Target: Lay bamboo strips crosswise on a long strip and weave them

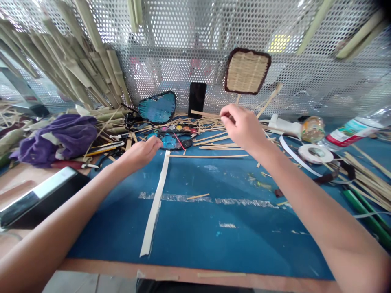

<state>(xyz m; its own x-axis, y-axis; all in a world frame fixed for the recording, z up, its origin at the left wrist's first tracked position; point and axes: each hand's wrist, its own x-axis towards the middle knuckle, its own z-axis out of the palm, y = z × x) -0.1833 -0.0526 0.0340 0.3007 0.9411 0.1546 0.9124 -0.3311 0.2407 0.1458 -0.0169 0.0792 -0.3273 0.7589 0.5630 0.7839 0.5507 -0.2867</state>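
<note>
My left hand (pixel 143 151) rests on the blue mat (pixel 198 228), its fingers curled over the far end of a long pale strip (pixel 155 203) that runs toward me. My right hand (pixel 241 126) hovers above a heap of thin bamboo slivers (pixel 210 136), thumb and fingers pinched together on one thin sliver. A watercolour paint tray (pixel 175 136) lies just beyond my left hand.
A blue painted fan (pixel 158 106), a black phone (pixel 197 99) and a woven fan (pixel 247 71) lean on the perforated wall. Purple cloth (pixel 58 138) and a dark tablet (pixel 33 197) lie left. A tape roll (pixel 316 154), a bottle (pixel 357 130) and bamboo strips lie right.
</note>
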